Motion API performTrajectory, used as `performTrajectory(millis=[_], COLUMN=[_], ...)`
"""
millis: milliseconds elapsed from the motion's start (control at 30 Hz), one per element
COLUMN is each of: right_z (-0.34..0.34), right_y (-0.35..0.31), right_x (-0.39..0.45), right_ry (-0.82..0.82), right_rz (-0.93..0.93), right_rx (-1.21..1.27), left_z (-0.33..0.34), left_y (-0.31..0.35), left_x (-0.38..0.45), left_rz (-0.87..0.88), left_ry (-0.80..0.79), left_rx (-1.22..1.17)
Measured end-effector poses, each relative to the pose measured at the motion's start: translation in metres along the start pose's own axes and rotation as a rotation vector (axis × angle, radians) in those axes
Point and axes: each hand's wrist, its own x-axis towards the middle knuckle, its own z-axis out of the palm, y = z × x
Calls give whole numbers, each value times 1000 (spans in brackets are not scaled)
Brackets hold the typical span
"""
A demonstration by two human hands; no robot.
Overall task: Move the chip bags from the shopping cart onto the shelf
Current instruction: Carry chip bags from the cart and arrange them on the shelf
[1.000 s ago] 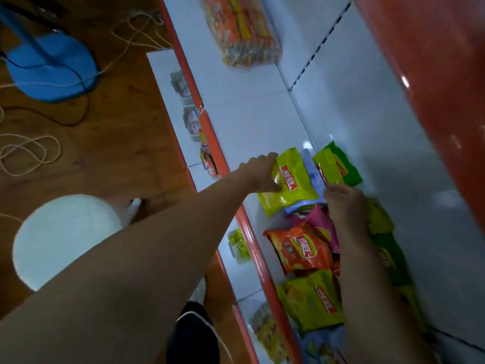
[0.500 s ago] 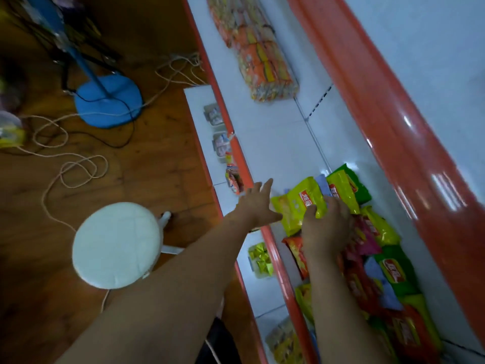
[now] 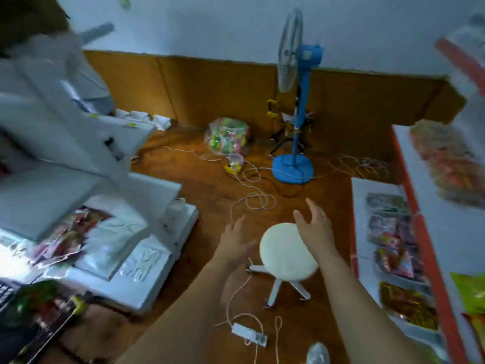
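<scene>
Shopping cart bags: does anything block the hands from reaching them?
Nothing visible does. Left hand and right hand hang open by the white stool; the chip bags sit lower left across open floor.

Floor (image 3: 210,185) is a warm orange-brown wood, and the bright blue fan (image 3: 301,74) stands out against it with its blue round base. Just in front of the fan sits a white stool (image 3: 286,250). Right of the fan, the shelf (image 3: 430,258) has orange-red edging, with a lime-green chip bag (image 3: 471,292) and multicoloured packets on white.
</scene>
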Motion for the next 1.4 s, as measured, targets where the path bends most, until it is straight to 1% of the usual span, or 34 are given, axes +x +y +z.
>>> performTrajectory(millis=[100, 167, 233, 300, 400, 500, 567, 633, 733, 800, 867, 900, 1000, 1067, 1133, 1200, 1267, 1400], right_z=[91, 154, 212, 268, 342, 398, 433, 470, 531, 588, 608, 631, 701, 738, 774, 809, 843, 909], right_y=[-88, -140, -185, -225, -269, -298, -309, -317, -332, -343, -351, -356, -375, -384, -390, -392, -389, -359], right_x=[-52, -91, -133, -174, -230, -279, -299, -308, -308, -295, -292, -284, -259, -245, -233, -223, -216, -202], right_ry=[-171, -288, -403, -523, -714, -862, -936, -978, -1013, -1030, -1027, -1034, -1070, -1081, -1094, -1098, -1103, -1099], right_rz=[-162, -268, -361, -456, -589, -680, -700, -702, -677, -636, -616, -604, -574, -565, -561, -542, -517, -460], right_rx=[-30, -64, -91, -132, -205, -215, -236, -269, -296, -320, -319, -336, -421, -477, -545, -586, -611, -674], left_z=[-81, -122, -155, -177, -202, -213, -220, -228, -250, -266, -277, -284, -309, -323, -337, -347, -352, -349], left_y=[-106, -169, -226, -282, -347, -404, -435, -466, -506, -556, -575, -595, -649, -679, -705, -734, -764, -835], left_x=[-74, -130, -182, -229, -288, -328, -345, -350, -346, -322, -313, -300, -260, -234, -210, -185, -161, -108], left_rz=[-106, -197, -285, -387, -503, -630, -690, -739, -783, -833, -863, -879, -942, -943, -967, -978, -978, -960], left_ry=[147, 258, 328, 365, 455, 529, 560, 601, 621, 638, 648, 652, 618, 597, 614, 624, 585, 499], left_rx=[-51, -79, -133, -190, -287, -325, -365, -420, -452, -457, -456, -478, -548, -587, -606, -588, -548, -366])
